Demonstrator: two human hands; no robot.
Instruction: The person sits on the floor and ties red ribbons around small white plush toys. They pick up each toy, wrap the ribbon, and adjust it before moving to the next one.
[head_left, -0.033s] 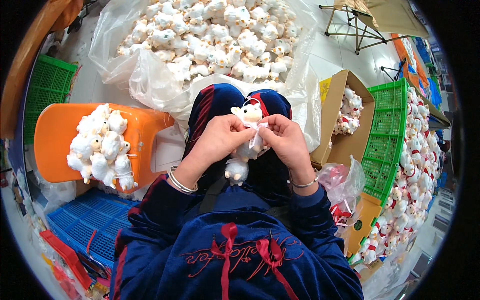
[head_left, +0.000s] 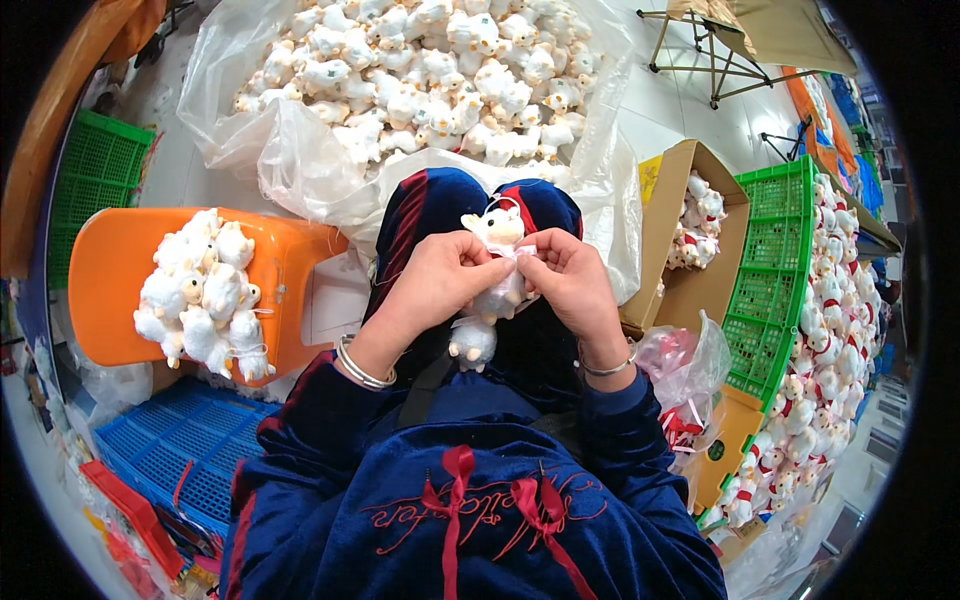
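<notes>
One white plush toy (head_left: 490,280), being pinched at its neck over the lap by left hand (head_left: 440,280) and right hand (head_left: 570,280), both closed, keeping it steady for fingertip work; finished-looking toys (head_left: 205,295) lying on orange stool (head_left: 110,280).

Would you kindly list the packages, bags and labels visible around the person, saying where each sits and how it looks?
Open brown cardboard box: right of the hands, holding white plush toys.
Large clear plastic bag: ahead of the knees, heaped with white plush toys.
Small clear plastic bag: by the right forearm, holding red ribbons.
Green round sticker: lower right, on a yellow-orange box flap.
No screens in view.
</notes>
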